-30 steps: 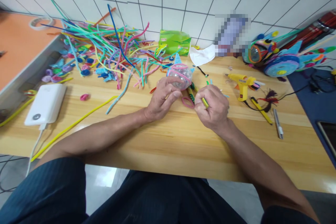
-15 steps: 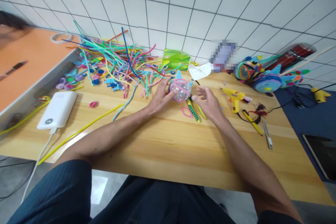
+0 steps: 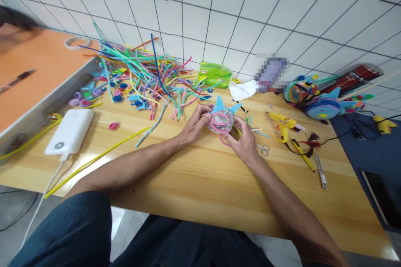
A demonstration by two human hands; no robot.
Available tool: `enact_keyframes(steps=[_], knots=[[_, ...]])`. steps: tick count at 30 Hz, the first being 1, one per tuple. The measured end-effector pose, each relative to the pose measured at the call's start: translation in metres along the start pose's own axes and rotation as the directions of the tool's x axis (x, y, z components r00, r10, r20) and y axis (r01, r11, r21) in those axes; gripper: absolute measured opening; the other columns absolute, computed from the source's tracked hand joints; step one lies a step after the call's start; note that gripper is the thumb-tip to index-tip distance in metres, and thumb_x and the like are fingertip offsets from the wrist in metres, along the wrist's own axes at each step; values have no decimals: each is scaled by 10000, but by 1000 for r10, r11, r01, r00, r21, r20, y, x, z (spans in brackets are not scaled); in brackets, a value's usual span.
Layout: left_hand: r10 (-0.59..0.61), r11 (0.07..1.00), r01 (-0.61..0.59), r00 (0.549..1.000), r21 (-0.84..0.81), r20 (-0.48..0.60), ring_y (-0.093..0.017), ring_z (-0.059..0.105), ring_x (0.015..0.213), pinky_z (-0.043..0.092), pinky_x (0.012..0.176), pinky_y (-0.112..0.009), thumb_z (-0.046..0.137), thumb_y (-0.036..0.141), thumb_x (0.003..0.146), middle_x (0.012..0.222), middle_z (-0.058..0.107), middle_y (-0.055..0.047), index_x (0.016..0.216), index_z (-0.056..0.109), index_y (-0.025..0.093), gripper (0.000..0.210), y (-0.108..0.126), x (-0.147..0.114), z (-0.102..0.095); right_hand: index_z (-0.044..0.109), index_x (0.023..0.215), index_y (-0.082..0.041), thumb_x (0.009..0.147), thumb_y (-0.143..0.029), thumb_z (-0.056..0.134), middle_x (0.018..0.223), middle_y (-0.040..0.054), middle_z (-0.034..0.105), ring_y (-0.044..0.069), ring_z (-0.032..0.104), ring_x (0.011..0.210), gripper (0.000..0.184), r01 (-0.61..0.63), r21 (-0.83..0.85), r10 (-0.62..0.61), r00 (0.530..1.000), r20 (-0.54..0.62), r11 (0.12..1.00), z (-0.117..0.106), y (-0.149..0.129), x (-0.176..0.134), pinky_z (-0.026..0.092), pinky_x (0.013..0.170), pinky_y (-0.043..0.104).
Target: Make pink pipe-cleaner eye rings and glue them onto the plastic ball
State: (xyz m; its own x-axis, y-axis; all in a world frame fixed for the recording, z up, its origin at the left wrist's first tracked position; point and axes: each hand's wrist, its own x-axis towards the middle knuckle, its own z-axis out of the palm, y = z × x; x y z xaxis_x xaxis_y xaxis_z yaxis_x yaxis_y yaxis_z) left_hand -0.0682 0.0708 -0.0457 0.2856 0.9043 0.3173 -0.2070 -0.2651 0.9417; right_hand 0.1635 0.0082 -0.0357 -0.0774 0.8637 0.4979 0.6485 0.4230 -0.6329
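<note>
Between my hands is a round clear-plastic craft piece (image 3: 230, 122) with two pointed blue ears (image 3: 219, 104) on top. A pink pipe-cleaner loop (image 3: 226, 115) lies across its front. My left hand (image 3: 193, 127) grips the left side with thumb and fingers. My right hand (image 3: 246, 139) holds the lower right side, thumb in front. Under the piece, another pink loop (image 3: 223, 140) shows in part. Yellow-green pliers handles lie mostly hidden behind my right hand. Small scissors (image 3: 265, 149) rest just right of that hand.
Pipe cleaners (image 3: 138, 71) heap at the back left, with pompoms (image 3: 117, 98). A white power bank (image 3: 69, 131) lies left. On the right are a yellow glue gun (image 3: 283, 125), a yellow cutter (image 3: 303, 155), finished crafts (image 3: 322, 108) and a red flask (image 3: 360, 76).
My right hand, apart from the craft piece before, has closed on its right side. The piece has tilted and sits slightly nearer me. Small scissors now show beside my right hand.
</note>
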Motion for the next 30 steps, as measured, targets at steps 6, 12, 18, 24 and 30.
enact_keyframes(steps=[6,12,18,24,30], knots=[[7,1000,-6,998,-27,57,-287,612,1426,504,1210,-476,646,665,1070,1511,635,-124,1201,594,240,448,-4,-3,2,640,1461,-282,1001,-367,790,1440,153,731,347,698,1372,491,116,-79,-122,990,-67,990,-7,-11,1,635,1118,584],[9,999,-5,998,-46,69,-274,606,1396,504,1208,-462,652,636,1077,1488,638,-115,1212,599,242,419,-6,-4,1,768,1262,-292,1065,-274,704,1213,101,787,287,771,1146,208,242,-158,-263,955,-134,957,-10,-20,6,662,1026,506],[-37,998,41,995,-44,95,-296,576,1465,474,1255,-481,691,655,1042,1513,631,-107,1190,602,254,436,-4,-4,2,809,1181,-295,1073,-315,691,1179,100,775,286,760,1115,162,190,-151,-216,960,-181,970,-5,-24,7,653,1006,510],[-81,996,85,993,-36,88,-324,584,1459,492,1235,-514,683,719,1011,1508,653,-103,1177,614,265,488,-5,-2,2,823,1116,-319,1061,-345,687,1137,92,768,306,745,1110,148,85,-99,-100,983,-157,992,-5,-28,9,634,1034,553],[-58,998,60,994,-27,96,-316,580,1462,482,1249,-506,685,718,1011,1501,654,-109,1182,604,264,492,-7,0,1,826,1119,-325,1054,-329,701,1152,88,766,299,743,1112,141,117,-73,-128,975,-179,990,-2,-23,11,627,1031,536]])
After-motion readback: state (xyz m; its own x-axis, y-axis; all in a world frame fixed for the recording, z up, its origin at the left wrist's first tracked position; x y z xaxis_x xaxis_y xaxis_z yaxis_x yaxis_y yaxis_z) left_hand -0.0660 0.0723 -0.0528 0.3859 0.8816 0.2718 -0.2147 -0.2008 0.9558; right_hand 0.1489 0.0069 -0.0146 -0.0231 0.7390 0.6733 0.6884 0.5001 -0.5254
